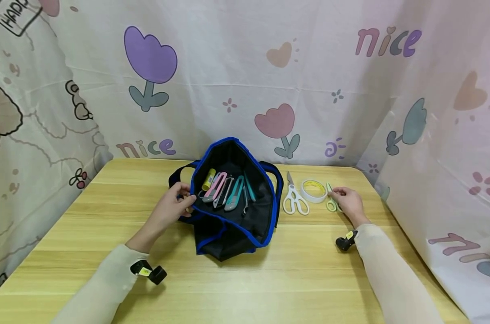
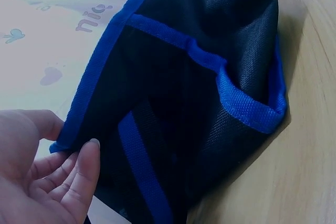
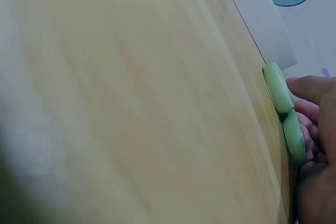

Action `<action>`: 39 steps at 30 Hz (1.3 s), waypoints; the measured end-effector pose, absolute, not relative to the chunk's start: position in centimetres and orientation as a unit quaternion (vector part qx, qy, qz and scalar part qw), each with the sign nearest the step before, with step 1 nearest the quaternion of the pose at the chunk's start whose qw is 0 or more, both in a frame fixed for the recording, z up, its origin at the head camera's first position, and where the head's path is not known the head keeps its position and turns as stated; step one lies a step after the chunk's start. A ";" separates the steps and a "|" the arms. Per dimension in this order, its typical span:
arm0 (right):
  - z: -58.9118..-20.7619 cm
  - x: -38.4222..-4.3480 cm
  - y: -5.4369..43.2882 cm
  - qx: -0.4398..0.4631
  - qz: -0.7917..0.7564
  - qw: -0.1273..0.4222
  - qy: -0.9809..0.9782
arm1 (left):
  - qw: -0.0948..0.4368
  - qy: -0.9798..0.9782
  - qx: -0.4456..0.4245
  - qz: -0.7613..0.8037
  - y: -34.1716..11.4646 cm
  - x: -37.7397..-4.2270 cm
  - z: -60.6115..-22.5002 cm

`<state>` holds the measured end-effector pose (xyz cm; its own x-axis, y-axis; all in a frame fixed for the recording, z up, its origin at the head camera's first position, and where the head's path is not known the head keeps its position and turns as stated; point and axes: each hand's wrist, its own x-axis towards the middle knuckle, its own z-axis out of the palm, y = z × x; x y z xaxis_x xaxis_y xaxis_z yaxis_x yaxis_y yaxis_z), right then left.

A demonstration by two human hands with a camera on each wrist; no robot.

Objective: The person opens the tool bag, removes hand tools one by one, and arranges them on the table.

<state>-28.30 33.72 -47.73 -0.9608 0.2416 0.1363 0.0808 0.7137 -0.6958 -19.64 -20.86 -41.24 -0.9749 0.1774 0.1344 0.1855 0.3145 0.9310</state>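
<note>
A black bag with blue edging (image 1: 275,208) leans open on the wooden table. My left hand (image 1: 176,200) pinches its left rim between thumb and fingers, as the left wrist view shows at the blue edge (image 2: 79,121). Inside the bag lie a pink utility knife (image 1: 215,188), a teal utility knife (image 1: 234,193), a yellow cylinder (image 1: 208,179), a small wrench (image 1: 245,202) and other slim tools. At the right, my right hand (image 1: 348,200) holds light green scissors (image 3: 278,90) by their handle loops, low at the table surface; its fingers partly hide them.
Between bag and right hand lie white-handled scissors (image 1: 294,198), blades pointing away, and a roll of tape (image 1: 311,199). Dark straps (image 1: 275,171) stick out at the bag's sides. A printed curtain (image 1: 229,67) hangs along the back and both sides of the table.
</note>
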 end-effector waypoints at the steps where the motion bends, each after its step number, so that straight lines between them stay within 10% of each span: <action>1: -47.8 -28.3 33.7 -0.092 0.375 0.113 -0.915 | 0.004 -0.811 -0.112 -0.574 -20.9 -19.6 -41.3; 22: -41.3 -28.2 30.1 0.021 0.326 0.211 -0.921 | 0.014 -0.821 -0.114 -0.559 -20.5 -19.8 -41.2; 39: -37.0 -27.1 21.9 0.151 0.313 0.164 -0.923 | 0.019 -0.821 -0.117 -0.559 -20.5 -19.6 -41.4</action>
